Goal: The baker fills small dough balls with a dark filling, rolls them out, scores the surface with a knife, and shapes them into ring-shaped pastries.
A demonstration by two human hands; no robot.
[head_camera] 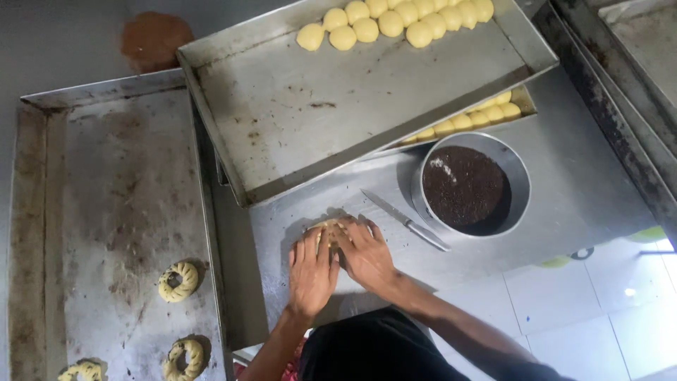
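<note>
**Two hands press a piece of dough on a steel worktop**

Seen from above. At the far left a long, stained baking tray [106, 212] lies on the worktop [578, 190]. Three twisted rings of dough [178, 281] sit at its near end, apart from one another.

Right of that tray, near the middle, both hands lie flat, side by side, on a pale piece of dough [326, 227] that rests on the bare steel. The left hand [312, 271] covers the dough's left part, palm down, fingers together and stretched out. The right hand [364, 254] touches it on the right, fingers slightly spread over the dough. Only the dough's far edge shows between the fingers.

Farther away, a second, larger tray [338, 113] sits tilted over another tray, with rows of yellow dough balls [395, 17] at its far end. More dough balls [472, 118] show on the tray underneath.

Just right of the hands a knife [405, 220] lies flat, its blade pointing far-left. Beside it stands a round metal tin [522, 176] filled with dark brown crumbs [462, 185].
</note>
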